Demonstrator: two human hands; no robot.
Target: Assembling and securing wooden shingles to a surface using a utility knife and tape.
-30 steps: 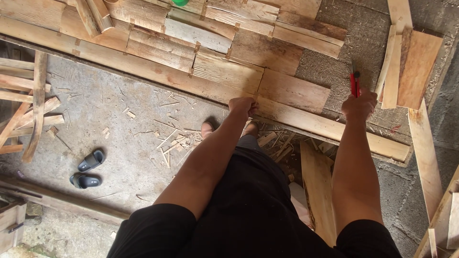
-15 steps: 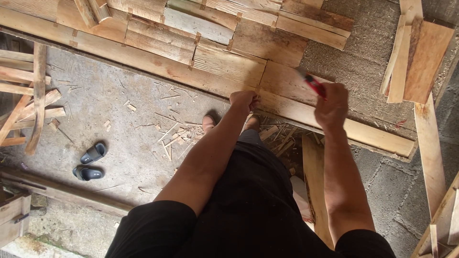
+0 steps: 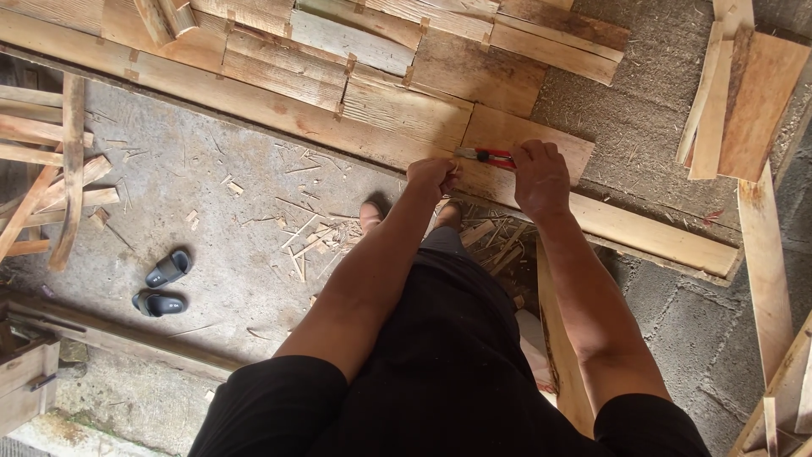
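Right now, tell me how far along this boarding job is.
Done: several rows of boards already lie overlapped against the long rail. In hand: the left hand pinches something at the edge of the end board, while the right hand holds a red-handled tool to it. Left: bare ground beyond, and spare boards stacked beside it.

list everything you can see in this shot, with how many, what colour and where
red-handled tool: one, red and metal, in the right hand, head on the boards
long wooden beam: one, pale brown, running diagonally across the frame
short boards: many, tan and grey, laid overlapping above the beam
loose planks: several, brown, stacked upper right
crossed slats: several, pale, far left
sandals: two, dark, on the concrete floor
wood splinters: many, pale, on the floor
left hand: one, closed, on the beam
right hand: one, gripping the tool
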